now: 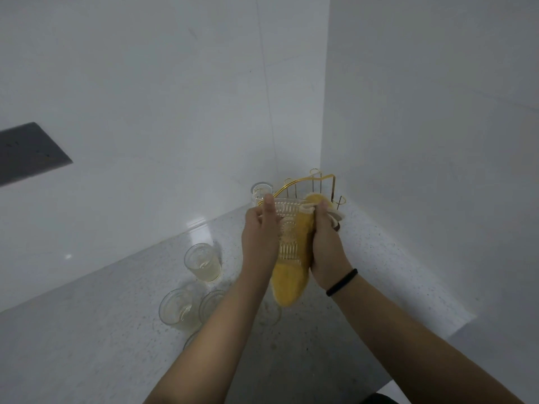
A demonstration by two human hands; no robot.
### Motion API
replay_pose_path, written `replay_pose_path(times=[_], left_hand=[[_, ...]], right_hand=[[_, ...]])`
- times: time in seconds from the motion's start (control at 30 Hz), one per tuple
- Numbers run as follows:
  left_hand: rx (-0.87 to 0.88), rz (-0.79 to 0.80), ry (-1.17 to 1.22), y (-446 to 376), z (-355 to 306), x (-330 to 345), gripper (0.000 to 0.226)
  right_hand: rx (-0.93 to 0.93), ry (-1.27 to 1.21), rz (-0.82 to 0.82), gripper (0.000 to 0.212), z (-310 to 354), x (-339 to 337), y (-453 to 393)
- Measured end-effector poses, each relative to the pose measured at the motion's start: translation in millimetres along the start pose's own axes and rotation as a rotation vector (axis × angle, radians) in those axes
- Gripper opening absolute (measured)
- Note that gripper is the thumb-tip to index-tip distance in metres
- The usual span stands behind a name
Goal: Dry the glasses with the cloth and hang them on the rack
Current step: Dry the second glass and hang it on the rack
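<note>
My left hand [259, 240] grips a clear ribbed glass [287, 228], held up above the counter. A yellow cloth [294, 275] wraps the glass's right side and hangs below it, and my right hand [326, 246] grips the cloth against the glass. Behind my hands, in the corner, stands a gold wire rack [318, 183] with one glass [261, 191] hung on its left side. Three more glasses stand on the counter to the left: one [202, 262] further back and two [176, 307] [211, 304] nearer, the last partly behind my left forearm.
The white speckled counter [116, 330] runs into a corner between two white walls. Its right edge drops off near the lower right. A dark grey panel [26, 151] sits on the left wall. A black band circles my right wrist [341, 282].
</note>
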State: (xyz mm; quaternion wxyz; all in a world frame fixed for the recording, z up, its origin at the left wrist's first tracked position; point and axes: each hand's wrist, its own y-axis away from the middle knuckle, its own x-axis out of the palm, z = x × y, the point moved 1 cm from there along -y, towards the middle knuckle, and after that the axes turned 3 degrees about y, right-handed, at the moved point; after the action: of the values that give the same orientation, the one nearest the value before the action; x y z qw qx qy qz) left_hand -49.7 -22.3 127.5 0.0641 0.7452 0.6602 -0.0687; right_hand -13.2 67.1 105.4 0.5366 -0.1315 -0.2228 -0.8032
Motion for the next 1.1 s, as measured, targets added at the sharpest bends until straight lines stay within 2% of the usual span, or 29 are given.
replay_pose_path(times=[0.1, 0.17, 0.3, 0.37, 0.4, 0.57, 0.67, 0.73, 0.8, 0.87, 0.93, 1.0, 1.07, 1.1], left_hand=[[-0.007, 0.059, -0.040, 13, 1, 5, 0.052], [-0.011, 0.072, 0.017, 17, 3, 5, 0.059], [-0.061, 0.144, 0.173, 18, 5, 4, 0.080], [-0.050, 0.165, 0.194, 16, 6, 3, 0.064], [-0.042, 0.161, 0.173, 15, 6, 2, 0.055], [0.041, 0.080, -0.059, 11, 5, 5, 0.049], [0.033, 0.076, -0.024, 21, 5, 9, 0.046], [0.013, 0.086, 0.063, 19, 7, 6, 0.055], [-0.020, 0.165, 0.170, 16, 7, 3, 0.066], [-0.036, 0.243, 0.259, 13, 7, 0, 0.050], [-0.034, 0.260, 0.274, 8, 9, -1, 0.042], [-0.016, 0.192, 0.207, 2, 8, -3, 0.056], [-0.021, 0.104, 0.092, -2, 4, -2, 0.081], [-0.026, 0.084, 0.039, -2, 3, -2, 0.087]], right_hand=[[-0.048, 0.109, -0.063, 0.056, -1, 3, 1], [-0.055, 0.107, -0.072, 0.059, 1, 3, 0], [0.031, -0.092, 0.083, 0.063, 13, -4, -8], [0.062, -0.121, 0.102, 0.064, 15, -4, -10], [0.063, -0.113, 0.089, 0.064, 15, -4, -11], [0.021, 0.009, -0.118, 0.063, 4, 2, -5], [-0.018, 0.073, -0.163, 0.061, 4, 3, -6], [0.009, 0.012, -0.102, 0.064, 5, 1, -10], [0.071, -0.073, 0.014, 0.064, 10, -1, -13], [0.115, -0.126, 0.111, 0.064, 13, 1, -15], [0.115, -0.144, 0.127, 0.065, 13, 1, -18], [0.109, -0.096, 0.078, 0.065, 12, 3, -17], [0.092, 0.006, -0.029, 0.064, 9, 6, -13], [0.064, 0.038, -0.081, 0.062, 7, 8, -11]])
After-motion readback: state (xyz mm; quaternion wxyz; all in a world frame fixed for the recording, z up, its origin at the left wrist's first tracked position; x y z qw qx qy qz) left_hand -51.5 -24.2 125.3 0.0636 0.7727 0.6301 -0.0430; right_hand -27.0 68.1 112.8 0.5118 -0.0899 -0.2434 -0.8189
